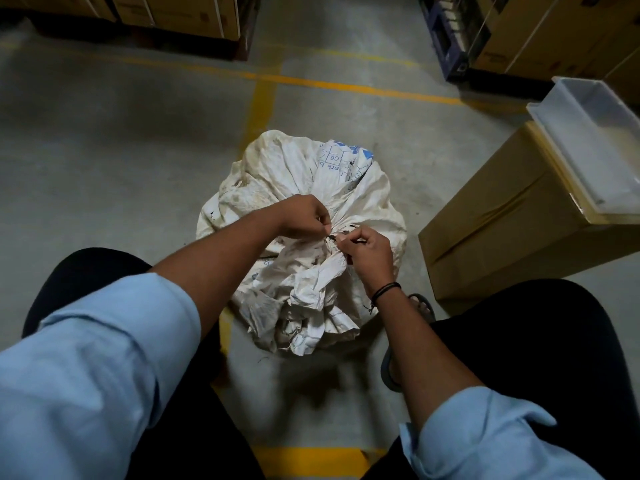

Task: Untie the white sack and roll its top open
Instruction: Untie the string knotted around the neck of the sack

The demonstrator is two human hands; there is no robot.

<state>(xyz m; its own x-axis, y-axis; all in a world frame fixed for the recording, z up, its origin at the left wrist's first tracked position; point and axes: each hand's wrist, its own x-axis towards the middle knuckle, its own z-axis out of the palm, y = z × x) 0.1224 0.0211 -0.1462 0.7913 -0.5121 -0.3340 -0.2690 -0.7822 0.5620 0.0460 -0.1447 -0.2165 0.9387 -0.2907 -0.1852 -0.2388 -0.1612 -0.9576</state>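
Observation:
A stained white woven sack (pixel 277 174) with blue print stands on the concrete floor between my knees. Its neck is gathered into a bunch and bound by a thin dark tie (pixel 332 236). My left hand (pixel 304 216) pinches the tie from the left side of the knot. My right hand (pixel 369 252) pinches it from the right, fingertips almost touching the left ones. The loose top of the sack (pixel 311 306) flops toward me below the knot. The knot itself is mostly hidden by my fingers.
A brown cardboard box (pixel 512 230) stands to the right with a white plastic tray (pixel 595 140) on top. Stacked cartons (pixel 180 12) and a blue pallet (pixel 450 53) line the far side. Yellow floor lines (pixel 263 98) cross the grey floor. A sandalled foot (pixel 420 308) is beside the sack.

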